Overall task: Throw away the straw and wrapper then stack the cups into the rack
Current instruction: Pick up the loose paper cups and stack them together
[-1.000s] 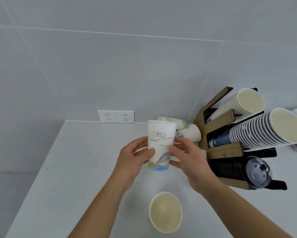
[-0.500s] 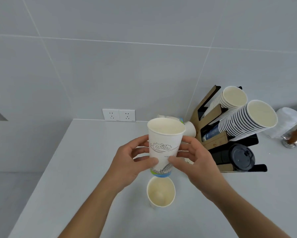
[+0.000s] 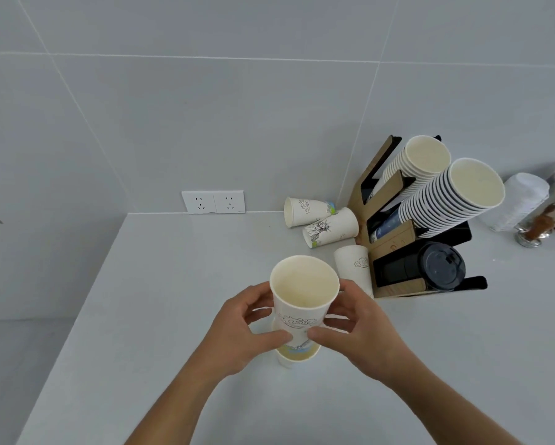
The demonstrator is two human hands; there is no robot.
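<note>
My left hand [image 3: 242, 329] and my right hand [image 3: 358, 329] both hold a white printed paper cup [image 3: 301, 293] upright, thumbs and fingers curled round its sides. Its base sits in the mouth of a second upright cup [image 3: 297, 358] on the counter, mostly hidden below. Two more printed cups [image 3: 305, 211] [image 3: 332, 226] lie on their sides near the wall. Another white cup [image 3: 354, 268] stands upside down beside the cardboard rack [image 3: 394, 229]. No straw or wrapper shows.
The rack holds two long stacks of paper cups [image 3: 446, 197] and a stack of black lids [image 3: 439, 266]. A double wall socket [image 3: 213, 201] sits at the counter's back edge. A white wrapped roll [image 3: 520, 200] and a glass [image 3: 534, 226] stand at far right. The counter's left edge drops off.
Both hands have lowered the held cup toward me, from above the counter down into the mouth of the cup standing there. The view has tilted down.
</note>
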